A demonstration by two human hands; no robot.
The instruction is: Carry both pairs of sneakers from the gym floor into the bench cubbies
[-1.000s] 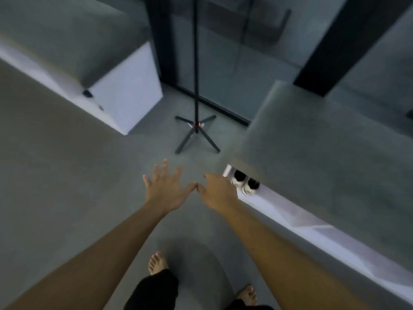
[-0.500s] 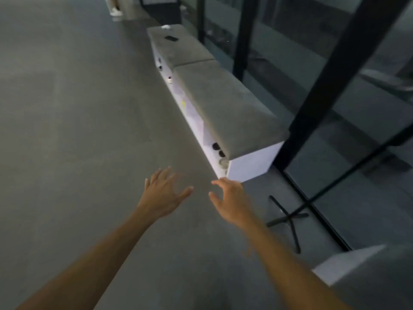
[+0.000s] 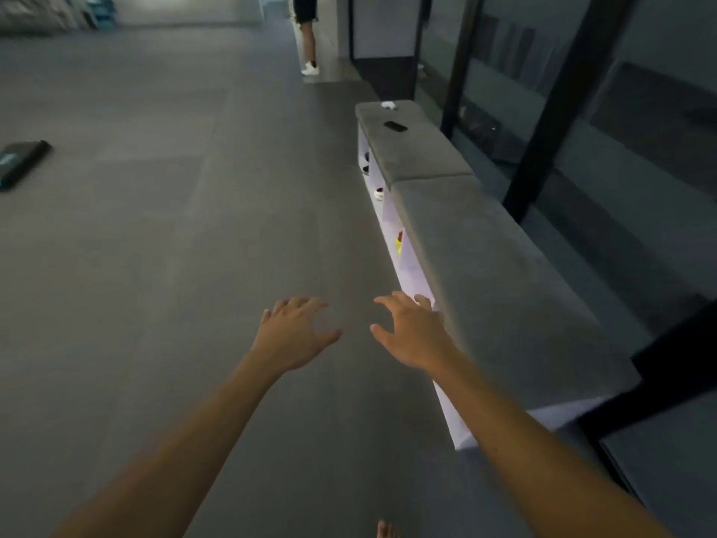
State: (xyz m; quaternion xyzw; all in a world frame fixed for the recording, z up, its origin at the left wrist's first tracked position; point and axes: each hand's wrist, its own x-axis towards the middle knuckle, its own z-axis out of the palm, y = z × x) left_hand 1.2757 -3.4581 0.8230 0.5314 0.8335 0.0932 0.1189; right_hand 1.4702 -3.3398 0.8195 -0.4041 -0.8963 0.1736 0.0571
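Fingers spread empty beside bench, holding no sneakers.

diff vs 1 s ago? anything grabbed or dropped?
The view swung from a bench end and tripod stand to look along the long bench and its cubbies. Nothing grabbed or released. Left hand and right hand stay open, empty, outstretched.
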